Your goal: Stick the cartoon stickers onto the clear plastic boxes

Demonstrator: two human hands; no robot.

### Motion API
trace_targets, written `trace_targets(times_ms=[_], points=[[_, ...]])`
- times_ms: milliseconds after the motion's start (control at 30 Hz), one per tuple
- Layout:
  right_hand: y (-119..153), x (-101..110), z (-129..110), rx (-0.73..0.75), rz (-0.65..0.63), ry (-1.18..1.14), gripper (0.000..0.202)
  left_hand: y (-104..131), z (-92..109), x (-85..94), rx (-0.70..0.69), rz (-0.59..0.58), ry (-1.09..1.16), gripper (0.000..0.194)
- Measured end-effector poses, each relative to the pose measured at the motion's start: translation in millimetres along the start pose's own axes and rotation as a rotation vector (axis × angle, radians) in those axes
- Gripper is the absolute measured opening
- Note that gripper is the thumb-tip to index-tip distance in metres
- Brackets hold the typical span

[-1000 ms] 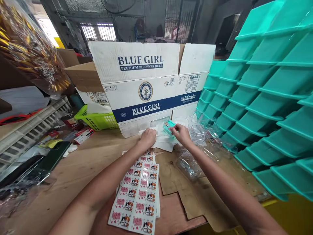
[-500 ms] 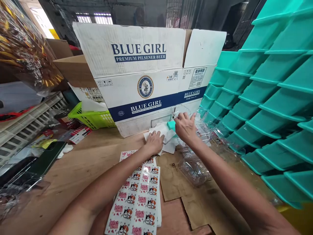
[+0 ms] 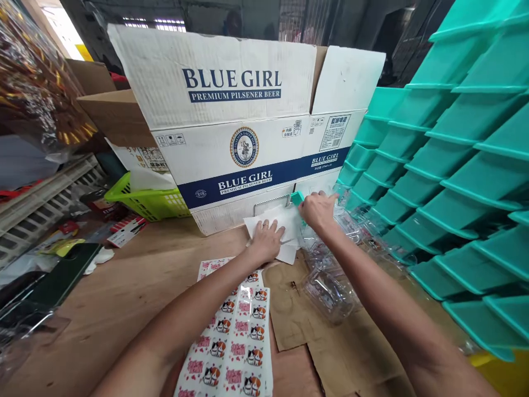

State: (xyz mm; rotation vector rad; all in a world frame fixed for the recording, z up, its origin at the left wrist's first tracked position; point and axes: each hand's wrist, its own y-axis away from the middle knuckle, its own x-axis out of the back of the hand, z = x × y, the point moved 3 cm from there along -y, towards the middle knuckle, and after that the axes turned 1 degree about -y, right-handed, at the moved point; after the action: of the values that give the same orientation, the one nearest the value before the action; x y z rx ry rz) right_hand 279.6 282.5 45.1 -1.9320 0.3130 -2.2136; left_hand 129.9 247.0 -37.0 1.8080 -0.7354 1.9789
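Plastic piece point(image 3: 296, 198) of teal colour is, in the head view, before the foot of the Blue Girl carton point(image 3: 248, 110), grasped by the curled fingers of my right hand point(image 3: 318, 212). I judge it light and stiff, perhaps slippery, so its side edges suit a pinch. Its visible end points up and leftward, to the carton; my hand hides the rest, so I cannot tell its long axis. My left hand point(image 3: 266, 241) lies spread on white paper point(image 3: 291, 225), grasping nothing; this seems light, soft, easily creased.
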Motion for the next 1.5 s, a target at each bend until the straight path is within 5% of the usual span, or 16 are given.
trace_targets(times_ms=[167,433,667,767,833,1000,1067,1167,1233,1300,1500], points=[[6.4,-1.0,-23.3,0.224,-0.018,0.021,0.031,-35.8,17.3,-0.8,-0.081,0.046,0.071,0.037],[12.3,8.6,-33.5,0.312,-0.021,-0.03,0.041,23.2,-13.5,17.5,-0.078,0.142,0.1,0.03],[42.5,-4.0,-66.8,0.523,-0.111,-0.09,0.024,50.1,-6.1,21.1,-0.077,0.097,0.164,0.028],[45.3,-15.5,-60.1,0.593,-0.061,-0.149,0.027,96.2,-29.8,34.7,-0.062,0.198,0.25,0.033],[48.7,-19.1,-50.7,0.621,0.095,-0.238,0.026,144.1,-54.2,51.2,-0.012,0.315,0.343,0.032],[97.5,-5.2,-38.0,0.802,0.38,-0.538,0.032,290.3,-130.6,105.3,0.453,0.47,0.189,0.032],[121.0,4.9,-46.3,0.847,0.383,-0.632,0.028,343.1,-162.2,123.0,0.653,0.435,-0.001,0.04],[148.2,18.9,-76.2,0.893,0.3,-0.694,0.026,401.7,-202.4,130.8,0.932,0.225,-0.165,0.088],[163.0,28.2,-103.0,0.939,0.207,-0.699,0.026,423.3,-215.9,126.8,1.025,0.143,-0.145,0.104],[177.8,39.7,-129.8,0.998,0.13,-0.697,0.025,429.4,-214.9,119.9,1.006,0.143,-0.097,0.096],[207.0,70.9,-207.8,1.028,-0.097,-0.871,0.027,390.2,-146.1,98.6,0.691,0.206,0.047,0.081]])
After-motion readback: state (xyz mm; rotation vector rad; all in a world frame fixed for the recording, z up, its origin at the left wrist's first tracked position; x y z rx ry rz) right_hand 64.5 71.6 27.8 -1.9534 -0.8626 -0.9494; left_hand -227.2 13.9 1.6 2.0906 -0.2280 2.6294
